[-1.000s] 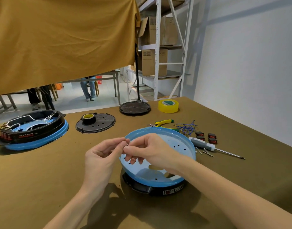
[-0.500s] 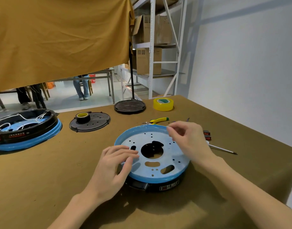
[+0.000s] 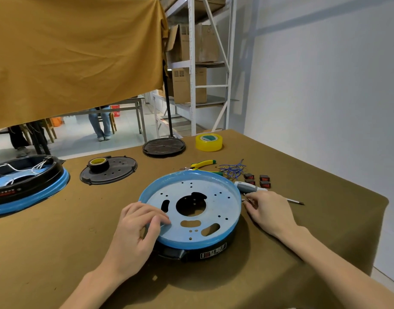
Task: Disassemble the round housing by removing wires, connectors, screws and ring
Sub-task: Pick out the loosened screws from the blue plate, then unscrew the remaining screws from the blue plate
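A: Steadying the round housing [image 3: 191, 219] looks like the left hand's [image 3: 133, 233] job: its curled fingers and thumb grip the near-left edge of the blue-filmed plate, which I judge keeps the unit from sliding on the brown table [image 3: 58, 253]. The housing sits at the middle of the table, directly in front of the person.

B: And the right hand [image 3: 269, 210]?

A: It rests just beside the housing's right rim, fingers bent down to the table, fingertips at a small screw-like bit. Whether they pinch it or only touch it, I cannot tell.

B: Why there?

A: Probably because removed parts are being gathered on that side. The grey-handled screwdriver [image 3: 249, 188] lies just beyond the fingers, within easy reach.

B: Counts?

A: One screwdriver, one pair of yellow-handled pliers [image 3: 201, 163], one tangle of blue wires [image 3: 232, 170], four small black connectors [image 3: 257, 180] with red faces. One yellow tape roll [image 3: 209, 142] farther back, one black tape roll [image 3: 98, 164] on one loose black cover [image 3: 109, 172], one round stand base [image 3: 164, 147], and one second housing [image 3: 24, 186], still wired, at far left.
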A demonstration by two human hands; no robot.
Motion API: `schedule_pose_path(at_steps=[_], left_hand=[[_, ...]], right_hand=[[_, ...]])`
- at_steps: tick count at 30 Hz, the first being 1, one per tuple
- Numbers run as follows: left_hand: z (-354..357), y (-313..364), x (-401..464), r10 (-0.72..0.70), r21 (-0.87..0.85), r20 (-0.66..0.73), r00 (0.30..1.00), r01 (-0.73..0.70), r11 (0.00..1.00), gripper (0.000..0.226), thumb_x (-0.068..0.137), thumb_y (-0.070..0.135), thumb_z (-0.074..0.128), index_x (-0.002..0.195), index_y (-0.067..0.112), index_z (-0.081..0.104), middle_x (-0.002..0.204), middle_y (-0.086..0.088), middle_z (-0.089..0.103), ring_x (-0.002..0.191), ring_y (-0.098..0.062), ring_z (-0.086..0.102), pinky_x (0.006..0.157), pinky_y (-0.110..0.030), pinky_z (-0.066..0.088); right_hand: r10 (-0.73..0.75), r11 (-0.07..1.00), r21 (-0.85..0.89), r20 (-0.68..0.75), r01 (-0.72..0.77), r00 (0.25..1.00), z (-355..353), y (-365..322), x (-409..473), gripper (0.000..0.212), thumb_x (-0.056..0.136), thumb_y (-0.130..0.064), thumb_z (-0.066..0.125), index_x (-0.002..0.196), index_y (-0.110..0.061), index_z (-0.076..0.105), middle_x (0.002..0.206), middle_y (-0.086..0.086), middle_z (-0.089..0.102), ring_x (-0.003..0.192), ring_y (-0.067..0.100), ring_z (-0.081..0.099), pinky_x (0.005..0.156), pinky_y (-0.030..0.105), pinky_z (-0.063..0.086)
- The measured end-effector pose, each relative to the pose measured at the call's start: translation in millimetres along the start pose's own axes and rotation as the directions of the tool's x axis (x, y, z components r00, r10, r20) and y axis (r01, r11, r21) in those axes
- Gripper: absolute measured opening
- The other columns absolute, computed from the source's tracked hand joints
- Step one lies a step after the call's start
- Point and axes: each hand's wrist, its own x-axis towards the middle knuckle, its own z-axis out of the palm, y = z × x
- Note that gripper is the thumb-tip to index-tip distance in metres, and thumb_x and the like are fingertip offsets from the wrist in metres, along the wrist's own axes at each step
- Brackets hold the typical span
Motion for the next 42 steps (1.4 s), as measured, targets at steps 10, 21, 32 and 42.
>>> schedule_pose_path(at_steps=[10,21,32,42], left_hand=[[0,2,1,0.009,-0.016,-0.022,1.0,-0.009,1.0,0.044,0.098,0.044,0.038,0.084,0.033,0.078,0.095,0.021,0.072,0.114,-0.01,0.06,0.11,-0.019,0.028],[-2,14,-4,0.174,0.089,0.168,0.97,-0.191,0.978,0.043,0.088,0.075,0.056,0.097,0.04,0.078,0.102,0.028,0.062,0.11,-0.003,0.054,0.101,-0.019,0.032],[-19,8,2,0.216,0.128,0.214,0.953,-0.246,0.961,0.056,0.075,0.084,0.065,0.094,0.033,0.078,0.084,0.025,0.054,0.091,0.0,0.052,0.095,-0.015,0.037],[-32,-8,4,0.16,0.12,0.108,0.981,-0.173,0.978,0.05,0.078,0.077,0.068,0.091,0.029,0.078,0.091,0.017,0.062,0.101,-0.005,0.055,0.095,-0.019,0.04]], right_hand=[[0.123,0.991,-0.067,0.174,-0.113,0.977,5,18,46,0.045,0.099,-0.051,0.052,0.136,-0.025,0.056,0.125,0.006,0.059,0.118,0.028,0.052,0.099,0.041,0.036],[-0.105,0.993,0.058,-0.035,0.107,0.994,-16,-15,48,0.034,0.1,-0.032,0.062,0.129,-0.015,0.057,0.118,0.007,0.052,0.087,0.024,0.06,0.079,0.038,0.055],[-0.066,0.985,0.156,-0.075,0.077,0.995,-30,-73,48,0.028,0.1,-0.039,0.059,0.118,-0.022,0.048,0.105,0.0,0.064,0.082,0.018,0.064,0.066,0.035,0.057],[0.114,0.902,0.401,0.133,-0.158,0.985,-19,-52,64,0.035,0.086,-0.044,0.075,0.11,-0.027,0.057,0.101,-0.004,0.063,0.088,0.015,0.063,0.073,0.036,0.06]])
